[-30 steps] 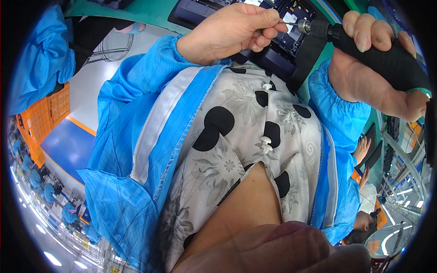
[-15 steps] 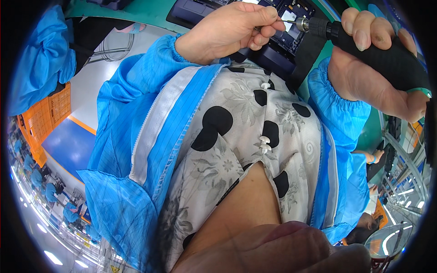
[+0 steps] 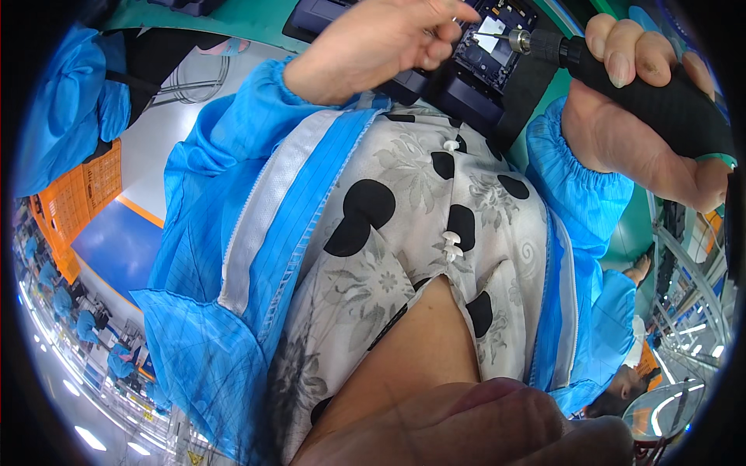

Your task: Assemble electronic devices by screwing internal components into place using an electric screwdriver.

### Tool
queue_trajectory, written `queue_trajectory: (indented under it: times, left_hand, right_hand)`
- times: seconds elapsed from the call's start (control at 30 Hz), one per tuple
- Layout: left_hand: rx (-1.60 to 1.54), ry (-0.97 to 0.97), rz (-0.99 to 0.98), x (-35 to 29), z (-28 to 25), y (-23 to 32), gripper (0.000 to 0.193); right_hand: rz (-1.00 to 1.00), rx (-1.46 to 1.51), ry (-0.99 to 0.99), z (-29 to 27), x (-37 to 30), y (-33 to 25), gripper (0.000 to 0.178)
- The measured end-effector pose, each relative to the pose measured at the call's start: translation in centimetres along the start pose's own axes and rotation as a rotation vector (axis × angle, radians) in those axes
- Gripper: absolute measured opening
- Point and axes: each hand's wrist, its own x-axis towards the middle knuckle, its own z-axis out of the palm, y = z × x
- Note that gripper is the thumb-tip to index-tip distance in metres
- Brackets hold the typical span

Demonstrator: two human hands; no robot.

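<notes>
My right hand [image 3: 622,124] is wrapped round a black electric screwdriver [image 3: 660,116], held at the upper right with its thin bit pointing left. The bit's tip lies over a dark blue housing [image 3: 466,101] with an exposed circuit board [image 3: 493,68] and a white patch. To the left of the bit, my left hand [image 3: 373,50] hovers over the near side of the housings, slightly blurred. Its index finger and thumb are near each other and the other fingers curl in. Whatever small thing it may hold is too small to name.
Another dark housing [image 3: 311,17] lies left of the board on the green work surface [image 3: 249,23]. A person in a blue sleeve [image 3: 62,101] is at the left, beside an orange crate [image 3: 97,182]. Another person in blue [image 3: 610,311] is at the lower right.
My left hand has moved left, away from the screwdriver's tip, which now shows bare over the board. The right hand and screwdriver have stayed nearly still.
</notes>
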Motion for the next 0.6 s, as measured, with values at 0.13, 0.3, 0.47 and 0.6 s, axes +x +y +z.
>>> queue_trajectory:
  times: [0.13, 0.3, 0.47, 0.6]
  left_hand:
    - [-0.018, 0.132, 0.196, 0.1, -3.2, 1.9, 0.026]
    - [-0.166, 0.035, 0.222, -1.2, -5.6, 3.3, 0.025]
    - [-0.288, 0.042, 0.245, -2.4, -6.1, 3.2, 0.025]
    - [-0.310, 0.102, 0.273, -2.0, -6.0, 4.1, 0.016]
  right_hand:
    - [-0.007, -0.080, 0.136, 2.9, -0.5, 2.4, 0.070]
    - [0.008, -0.204, 0.359, 6.2, -1.8, 5.9, 0.060]
    - [0.098, -0.131, 0.335, 6.3, -3.0, 8.0, 0.059]
    - [0.138, -0.109, 0.334, 6.1, -3.3, 7.8, 0.060]
